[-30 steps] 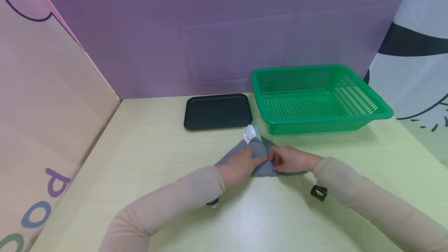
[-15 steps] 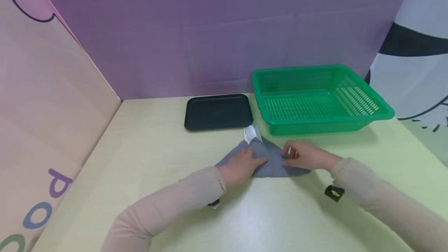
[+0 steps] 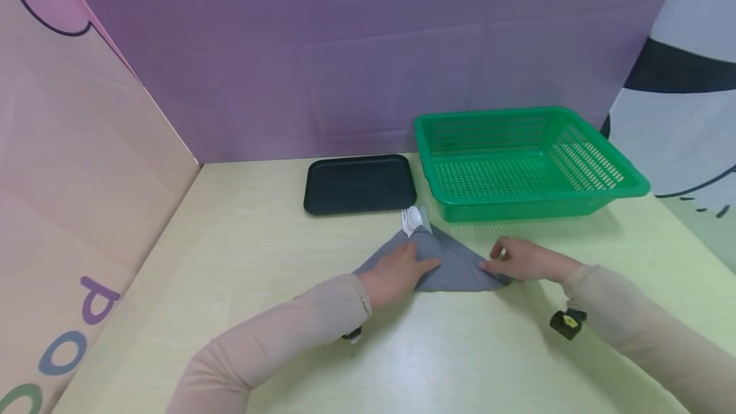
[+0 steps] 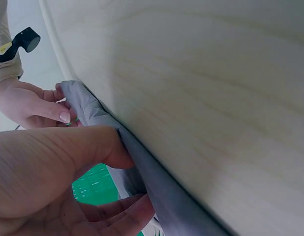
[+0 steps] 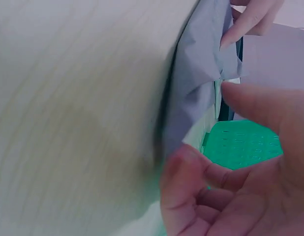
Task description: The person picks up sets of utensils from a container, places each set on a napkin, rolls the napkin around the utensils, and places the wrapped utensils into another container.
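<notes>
A grey cloth napkin (image 3: 460,270), folded to a rough triangle, lies on the table. Poking out of its upper fold are a white fork (image 3: 406,222), a white spoon (image 3: 415,217) and a pale knife (image 3: 425,218); their lower parts are hidden in the cloth. My left hand (image 3: 397,273) presses on the napkin's left half with thumb and fingers spread. At the right corner of the cloth is my right hand (image 3: 523,259); in the right wrist view its thumb (image 5: 255,103) and index finger (image 5: 184,172) are apart, the index fingertip right at the napkin's tip.
Behind the napkin lies a black tray (image 3: 360,185). A green perforated basket (image 3: 535,197) stands to its right at the back of the table (image 3: 259,241). A purple backdrop (image 3: 368,56) closes off the rear, with printed panels at both sides.
My right hand has moved to the right, from the middle of the napkin out to its right corner, uncovering the folded cloth. My left hand has stayed in place.
</notes>
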### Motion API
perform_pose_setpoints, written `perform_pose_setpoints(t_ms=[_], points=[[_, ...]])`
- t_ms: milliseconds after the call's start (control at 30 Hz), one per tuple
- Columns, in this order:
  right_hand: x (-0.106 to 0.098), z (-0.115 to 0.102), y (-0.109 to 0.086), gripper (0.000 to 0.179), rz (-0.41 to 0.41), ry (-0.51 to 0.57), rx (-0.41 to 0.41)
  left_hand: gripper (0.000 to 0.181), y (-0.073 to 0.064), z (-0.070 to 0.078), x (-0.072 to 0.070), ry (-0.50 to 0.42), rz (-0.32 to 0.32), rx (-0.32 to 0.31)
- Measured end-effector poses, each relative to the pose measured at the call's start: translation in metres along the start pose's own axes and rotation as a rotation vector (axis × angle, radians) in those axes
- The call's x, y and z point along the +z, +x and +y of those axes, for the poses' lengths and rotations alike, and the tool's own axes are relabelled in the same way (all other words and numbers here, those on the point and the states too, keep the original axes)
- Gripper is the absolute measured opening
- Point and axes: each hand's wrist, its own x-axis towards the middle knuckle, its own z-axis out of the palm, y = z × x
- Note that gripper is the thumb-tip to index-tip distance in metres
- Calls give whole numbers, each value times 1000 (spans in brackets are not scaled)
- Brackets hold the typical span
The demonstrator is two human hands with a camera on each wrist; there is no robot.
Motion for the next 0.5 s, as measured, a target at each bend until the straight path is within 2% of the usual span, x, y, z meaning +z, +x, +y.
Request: perform_pose_setpoints(t_ms=[133, 267, 500], points=[[-1, 0, -1, 45, -33, 39, 10, 50, -1, 0, 0, -6, 4, 3], [-3, -1, -3, 38, -67, 53, -48, 52, -1, 1, 0, 7, 5, 4], [-3, -1, -6, 29, -51, 22, -129, 57, -3, 1, -2, 17, -2, -4]])
